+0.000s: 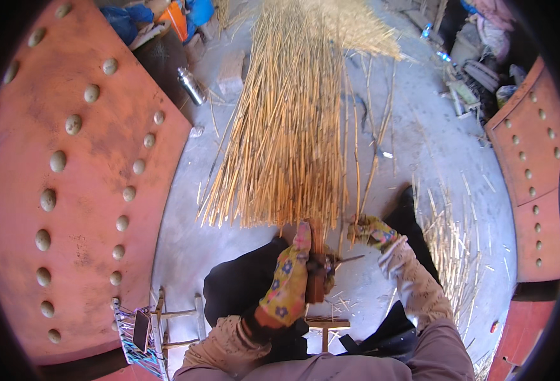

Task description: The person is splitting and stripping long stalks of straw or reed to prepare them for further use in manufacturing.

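Observation:
My left hand (285, 279), in a yellow floral glove, is closed around an upright reddish-brown wooden block (316, 286) in front of me. A dark metal fitting with a thin pointed spike (352, 258) sticks out from the block's right side. To the right, my right hand (376, 232), in a matching glove, is closed on the lower end of a long tan reed stalk (357, 181). Just beyond both hands, a thick spread of reed stalks (289, 140) lies with its cut ends towards me.
Reddish doors with round studs (73, 124) stand on the left and right (528, 171). A metal bottle (191, 86) and a brick (231, 72) are at the far left. Stalk scraps (448, 254) litter the right floor. A phone (141, 329) rests on a woven stool (159, 320).

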`<state>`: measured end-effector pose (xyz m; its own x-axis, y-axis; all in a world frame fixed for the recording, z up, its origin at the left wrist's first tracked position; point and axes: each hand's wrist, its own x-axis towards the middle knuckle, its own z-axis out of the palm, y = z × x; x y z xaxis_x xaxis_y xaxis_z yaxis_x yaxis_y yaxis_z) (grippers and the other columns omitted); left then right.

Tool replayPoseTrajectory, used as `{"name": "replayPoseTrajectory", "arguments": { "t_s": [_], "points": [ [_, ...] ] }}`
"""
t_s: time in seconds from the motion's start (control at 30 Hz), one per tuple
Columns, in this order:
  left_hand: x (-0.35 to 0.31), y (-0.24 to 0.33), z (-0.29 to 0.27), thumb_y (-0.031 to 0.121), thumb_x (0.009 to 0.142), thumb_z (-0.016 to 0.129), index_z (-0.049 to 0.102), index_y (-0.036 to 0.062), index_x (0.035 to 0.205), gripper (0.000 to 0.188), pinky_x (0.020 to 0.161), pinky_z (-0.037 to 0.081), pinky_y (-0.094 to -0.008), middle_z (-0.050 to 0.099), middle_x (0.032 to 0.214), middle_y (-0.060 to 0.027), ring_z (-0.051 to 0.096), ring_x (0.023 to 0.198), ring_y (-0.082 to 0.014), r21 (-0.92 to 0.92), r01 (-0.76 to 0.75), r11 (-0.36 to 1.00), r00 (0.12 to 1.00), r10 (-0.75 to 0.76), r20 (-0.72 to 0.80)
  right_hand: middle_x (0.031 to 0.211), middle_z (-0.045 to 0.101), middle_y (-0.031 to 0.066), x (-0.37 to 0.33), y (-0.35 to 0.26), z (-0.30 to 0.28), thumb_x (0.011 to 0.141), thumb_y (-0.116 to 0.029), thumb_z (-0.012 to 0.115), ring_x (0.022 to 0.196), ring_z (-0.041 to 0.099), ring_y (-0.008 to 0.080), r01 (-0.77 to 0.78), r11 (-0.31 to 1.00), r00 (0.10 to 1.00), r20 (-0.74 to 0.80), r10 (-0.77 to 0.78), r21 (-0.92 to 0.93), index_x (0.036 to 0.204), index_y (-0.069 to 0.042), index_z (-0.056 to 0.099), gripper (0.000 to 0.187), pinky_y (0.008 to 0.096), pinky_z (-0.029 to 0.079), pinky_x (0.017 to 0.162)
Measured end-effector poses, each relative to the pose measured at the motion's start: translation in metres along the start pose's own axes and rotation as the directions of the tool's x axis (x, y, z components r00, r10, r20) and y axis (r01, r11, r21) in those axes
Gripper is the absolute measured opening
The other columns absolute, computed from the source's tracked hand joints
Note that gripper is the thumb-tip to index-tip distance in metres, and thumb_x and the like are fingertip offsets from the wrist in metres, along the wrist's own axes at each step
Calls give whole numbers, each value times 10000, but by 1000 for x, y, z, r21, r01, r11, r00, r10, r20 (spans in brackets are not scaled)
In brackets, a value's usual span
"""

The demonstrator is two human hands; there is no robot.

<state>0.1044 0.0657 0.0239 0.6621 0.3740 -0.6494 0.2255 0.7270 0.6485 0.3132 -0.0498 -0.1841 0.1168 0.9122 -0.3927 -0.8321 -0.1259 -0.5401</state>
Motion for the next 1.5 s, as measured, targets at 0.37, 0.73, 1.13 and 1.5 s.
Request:
{"name": "replayPoseTrajectory", "arguments": {
  "t_s": [0.37, 0.73, 1.13, 1.5],
  "points": [
    [32, -144, -31, 612, 687, 459, 523, 128, 720, 489, 429, 373, -229, 482, 573, 15, 454, 459, -118, 139, 498, 856, 762, -509, 400, 965, 533, 114, -179, 136, 114, 784, -182, 536, 893, 527, 178, -255, 882, 920, 181, 347, -397, 1052, 10, 454, 340, 271, 424, 768],
    [-71, -120, -24, 563, 737, 419, 486, 135, 844, 446, 393, 349, -240, 505, 652, -25, 439, 454, -122, 75, 268, 961, 934, -278, 226, 771, 492, 24, -89, 5, 154, 782, -331, 478, 633, 493, 138, 343, 932, 908, -213, -361, -117, 996, -53, 427, 354, 266, 413, 540],
    [-113, -103, -39, 470, 777, 457, 472, 125, 809, 348, 433, 364, -209, 478, 632, 11, 448, 523, -83, -108, 264, 958, 938, -229, 261, 621, 393, -26, -53, -23, 216, 811, -258, 432, 497, 391, 95, 457, 885, 854, -321, -410, 87, 862, -80, 455, 187, 237, 336, 444],
    [-77, -93, -25, 601, 719, 417, 484, 93, 626, 521, 325, 324, -258, 455, 494, -21, 427, 367, -149, 18, 29, 999, 968, -33, 249, 490, 305, -58, -68, -3, 216, 849, -248, 379, 373, 281, 63, 338, 926, 920, -266, -288, 167, 723, -108, 450, 202, 223, 236, 335]
  ]
}}
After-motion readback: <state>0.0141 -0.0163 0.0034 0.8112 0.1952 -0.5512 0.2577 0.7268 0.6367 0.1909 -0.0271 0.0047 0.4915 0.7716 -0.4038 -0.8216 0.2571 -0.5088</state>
